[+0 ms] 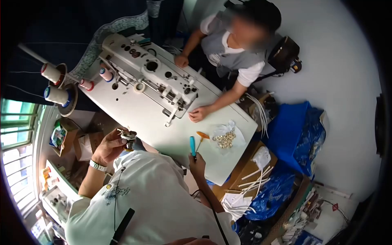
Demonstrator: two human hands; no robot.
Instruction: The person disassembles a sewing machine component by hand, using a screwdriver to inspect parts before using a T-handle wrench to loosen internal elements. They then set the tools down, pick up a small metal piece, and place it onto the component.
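Note:
My left hand [109, 148], a watch on its wrist, is closed round a small metal mechanism [129, 139] with a round body, held up in front of the table's near edge. My right hand [197, 164] is at the near part of the white table, its fingers closed at the lower end of a turquoise-handled tool [192, 143]. That tool's working end is hidden. Just beside it lies an orange-handled screwdriver [202, 134], its thin shaft pointing toward my right fingers.
A white industrial sewing machine [151, 69] stands on the table [163, 139]. Brass-coloured rings [225, 139] lie on clear plastic. Across the table a person [228, 57] rests a hand by the machine. Thread cones [57, 94] stand left; a blue bag [288, 130] sits right.

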